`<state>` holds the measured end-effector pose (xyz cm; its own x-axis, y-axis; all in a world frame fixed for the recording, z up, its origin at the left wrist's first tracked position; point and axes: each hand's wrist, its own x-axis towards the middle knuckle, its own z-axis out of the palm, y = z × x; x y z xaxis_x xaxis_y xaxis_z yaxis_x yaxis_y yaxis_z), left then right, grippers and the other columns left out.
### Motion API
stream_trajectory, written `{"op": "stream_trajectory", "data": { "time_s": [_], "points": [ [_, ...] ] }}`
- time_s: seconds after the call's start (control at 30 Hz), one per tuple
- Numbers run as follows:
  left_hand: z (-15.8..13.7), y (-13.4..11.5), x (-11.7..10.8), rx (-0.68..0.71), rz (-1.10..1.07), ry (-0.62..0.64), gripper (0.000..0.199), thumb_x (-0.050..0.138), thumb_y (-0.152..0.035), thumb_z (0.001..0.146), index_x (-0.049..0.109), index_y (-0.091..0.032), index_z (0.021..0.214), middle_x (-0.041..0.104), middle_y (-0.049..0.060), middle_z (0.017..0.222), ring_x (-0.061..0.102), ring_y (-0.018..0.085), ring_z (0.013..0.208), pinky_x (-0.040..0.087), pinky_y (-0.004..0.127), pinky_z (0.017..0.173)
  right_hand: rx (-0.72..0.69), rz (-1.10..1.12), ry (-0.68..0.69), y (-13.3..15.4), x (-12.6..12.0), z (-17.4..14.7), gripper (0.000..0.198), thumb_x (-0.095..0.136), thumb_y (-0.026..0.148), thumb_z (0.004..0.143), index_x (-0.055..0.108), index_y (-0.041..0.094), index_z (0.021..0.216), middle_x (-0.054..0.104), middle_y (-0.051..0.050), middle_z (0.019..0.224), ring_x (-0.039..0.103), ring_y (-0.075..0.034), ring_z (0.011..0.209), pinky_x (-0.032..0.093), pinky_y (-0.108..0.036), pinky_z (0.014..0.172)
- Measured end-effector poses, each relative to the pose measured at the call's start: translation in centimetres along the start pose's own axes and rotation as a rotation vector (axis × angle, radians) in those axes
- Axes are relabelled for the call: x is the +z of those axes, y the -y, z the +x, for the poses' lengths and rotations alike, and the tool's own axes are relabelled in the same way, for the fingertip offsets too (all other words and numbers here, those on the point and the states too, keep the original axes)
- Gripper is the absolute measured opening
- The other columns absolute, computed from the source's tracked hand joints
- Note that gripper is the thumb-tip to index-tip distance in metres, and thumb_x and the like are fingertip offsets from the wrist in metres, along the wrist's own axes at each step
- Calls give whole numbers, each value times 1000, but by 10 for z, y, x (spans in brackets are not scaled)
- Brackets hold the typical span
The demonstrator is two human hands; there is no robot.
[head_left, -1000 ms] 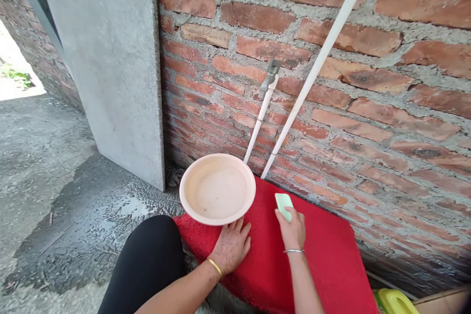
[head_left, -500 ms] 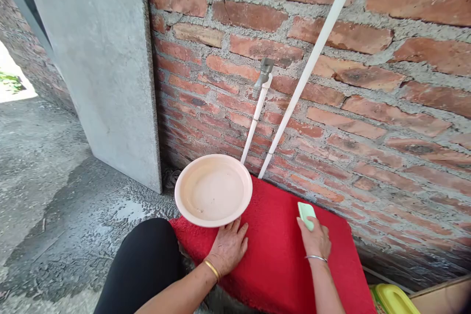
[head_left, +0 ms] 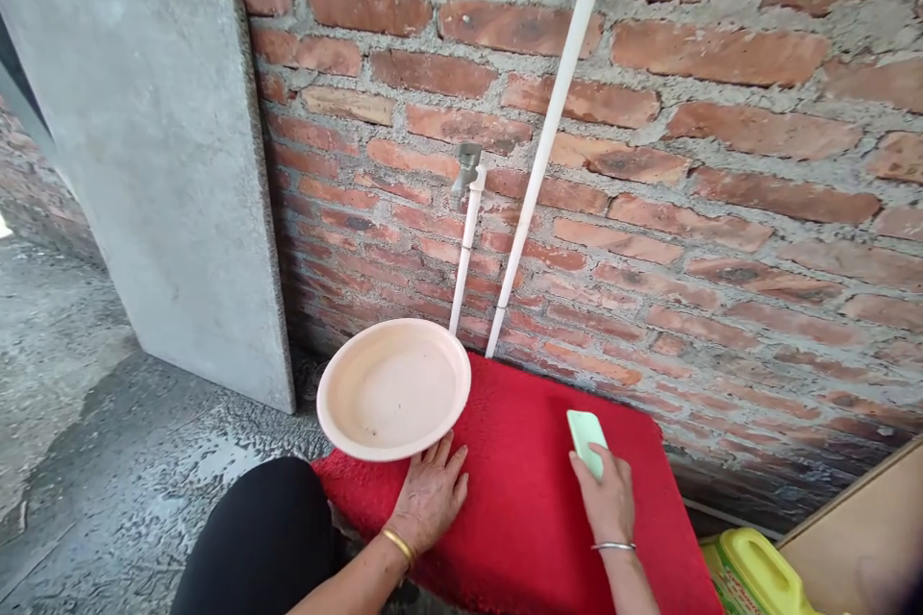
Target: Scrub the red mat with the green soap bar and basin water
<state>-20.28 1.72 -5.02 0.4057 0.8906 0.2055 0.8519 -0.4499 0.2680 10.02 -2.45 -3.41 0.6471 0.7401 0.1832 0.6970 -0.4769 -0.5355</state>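
My left hand [head_left: 431, 495] lies on the thick red cloth [head_left: 515, 480] with its fingers stretched out, the fingertips close under the near rim of the basin. That basin [head_left: 382, 387] is pale pink, round and shallow, with a few dark specks inside. It rests at the cloth's left end. Farther right, my right hand [head_left: 610, 495] is closed around the near end of a pale green block with rounded corners [head_left: 586, 432]. The block sits low over the cloth; its underside is hidden, so I cannot make out what kind of thing it is.
Behind the cloth rises a brick wall [head_left: 635, 211] with a tap [head_left: 467, 168] and a long white pipe [head_left: 546, 139]. A grey slab [head_left: 165, 183] leans at the left beside wet floor [head_left: 194, 461]. A yellow jug [head_left: 757, 572] stands at lower right.
My view has turned to the right, so most things sit farther left, and more of the yellow jug shows. Both hands keep nearly the same places on the cloth.
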Motion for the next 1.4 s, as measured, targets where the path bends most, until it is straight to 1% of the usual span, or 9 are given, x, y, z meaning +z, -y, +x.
{"op": "stream_trajectory", "data": {
  "time_s": [0.13, 0.4, 0.67, 0.77, 0.9, 1.03, 1.17, 1.3, 1.4],
  "points": [
    [0, -1, -1, -9, 3, 0, 40, 50, -33, 93, 63, -25, 130, 56, 12, 142, 49, 30, 132, 37, 48, 109, -225, 24, 71, 22, 14, -8, 47, 50, 60, 80, 68, 27, 109, 59, -8, 106, 58, -26, 102, 46, -38, 94],
    [0, -3, 10, -5, -18, 6, 42, 49, -34, 93, 60, -26, 133, 54, 12, 143, 47, 30, 133, 37, 50, 109, 152, -50, -88, 8, 0, 20, 61, 48, 64, 79, 65, 20, 117, 61, -12, 90, 57, -35, 104, 50, -46, 85],
    [-1, -4, 6, 1, -30, 17, 42, 46, -36, 95, 59, -25, 134, 54, 12, 143, 47, 30, 134, 38, 51, 108, -325, 21, 195, 142, 67, -1, 34, 60, 48, 82, 69, 27, 106, 58, -4, 104, 61, -21, 100, 46, -29, 89],
    [-1, -3, 6, 10, -38, 11, 42, 47, -38, 95, 59, -25, 133, 56, 12, 141, 48, 29, 133, 39, 50, 108, -370, -40, 259, 163, 81, 4, 29, 64, 45, 81, 70, 30, 105, 58, -2, 101, 61, -19, 98, 45, -27, 87],
    [-1, -3, 10, 16, -43, 4, 43, 45, -37, 96, 58, -25, 135, 56, 13, 141, 48, 29, 133, 39, 50, 108, -202, -131, 216, 133, 60, 40, 35, 62, 48, 80, 70, 29, 109, 58, -3, 98, 61, -20, 92, 45, -31, 85],
    [-1, -3, 12, 21, -46, 17, 43, 46, -35, 95, 58, -24, 135, 54, 12, 142, 47, 30, 133, 38, 52, 108, 69, -234, 117, 66, 1, 77, 52, 53, 53, 83, 65, 18, 121, 61, -11, 95, 62, -29, 92, 47, -41, 82],
    [0, -3, 12, 14, -32, 21, 42, 46, -35, 95, 58, -24, 134, 53, 13, 143, 46, 30, 134, 37, 52, 109, 264, -233, 34, -8, -49, 81, 61, 48, 59, 82, 66, 14, 119, 64, -16, 89, 59, -38, 106, 48, -46, 82],
    [1, -2, 9, 5, -17, 16, 42, 48, -35, 94, 60, -24, 133, 53, 14, 144, 47, 30, 133, 36, 52, 110, 332, -73, -88, -59, -54, 53, 65, 50, 68, 75, 68, 19, 114, 63, -15, 87, 55, -40, 113, 48, -51, 87],
    [1, -1, 6, 2, -4, 6, 41, 49, -35, 94, 61, -25, 132, 53, 14, 144, 47, 30, 133, 36, 51, 110, 264, 45, -124, -54, -34, 27, 70, 49, 76, 69, 68, 21, 109, 61, -13, 87, 56, -40, 106, 48, -53, 88]
  ]
}}
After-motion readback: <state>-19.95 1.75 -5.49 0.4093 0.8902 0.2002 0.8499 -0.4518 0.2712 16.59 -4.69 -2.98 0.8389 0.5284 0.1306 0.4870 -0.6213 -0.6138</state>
